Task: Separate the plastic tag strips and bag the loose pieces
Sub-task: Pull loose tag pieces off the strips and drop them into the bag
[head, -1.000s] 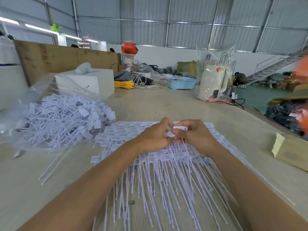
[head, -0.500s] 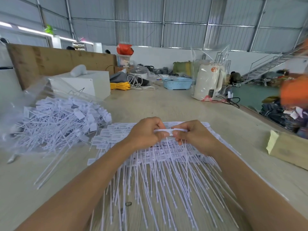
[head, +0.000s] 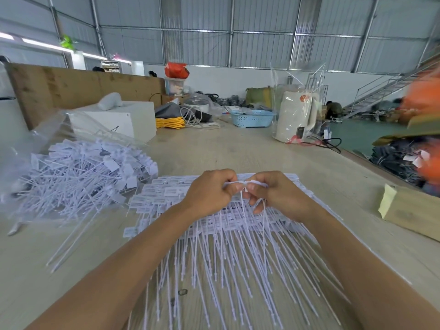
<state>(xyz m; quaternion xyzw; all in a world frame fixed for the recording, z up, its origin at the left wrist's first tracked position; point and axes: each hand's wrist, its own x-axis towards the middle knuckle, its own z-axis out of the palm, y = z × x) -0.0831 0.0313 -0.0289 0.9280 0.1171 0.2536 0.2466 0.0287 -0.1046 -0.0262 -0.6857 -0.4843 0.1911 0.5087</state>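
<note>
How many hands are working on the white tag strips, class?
2. The left hand and the right hand meet over the far end of the spread of tag strips, both pinching one strip between them. None seems hidden.

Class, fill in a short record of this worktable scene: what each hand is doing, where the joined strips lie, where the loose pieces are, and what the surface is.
left hand: pinches one end of a white tag strip
right hand: pinches the strip's other end
joined strips: spread flat under both hands
loose pieces: heaped at left, in a clear bag
surface: wooden table
</note>
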